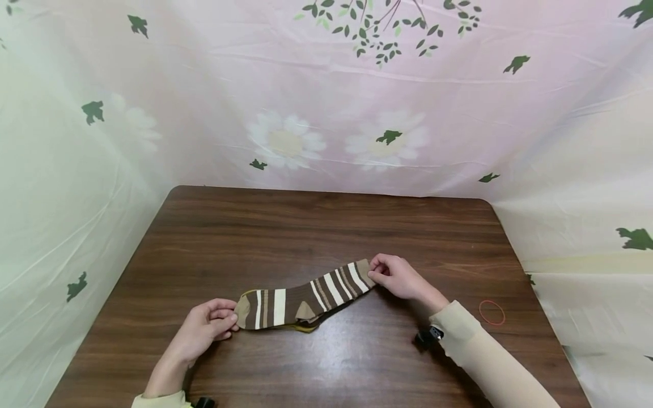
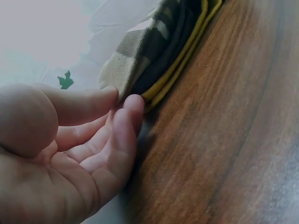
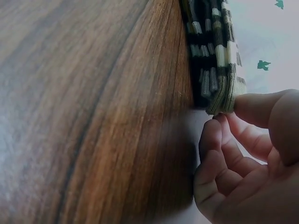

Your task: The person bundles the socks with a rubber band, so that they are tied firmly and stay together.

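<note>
A brown sock (image 1: pixel 293 303) with white and tan stripes lies stretched lengthwise across the table, its tan toe to the left and its tan cuff to the upper right. Beneath it are more sock layers, dark with mustard-yellow edges (image 2: pixel 174 77) in the left wrist view. My left hand (image 1: pixel 206 328) pinches the toe end between thumb and fingers. At the other end, my right hand (image 1: pixel 400 276) pinches the ribbed cuff (image 3: pixel 225 95), where several layers show stacked in the right wrist view.
A thin orange-red rubber band (image 1: pixel 492 313) lies to the right of my right forearm. The dark wood table (image 1: pixel 326 221) has rounded far corners. Pale cloth (image 1: pixel 326 90) printed with flowers, leaves and birds surrounds its back and sides.
</note>
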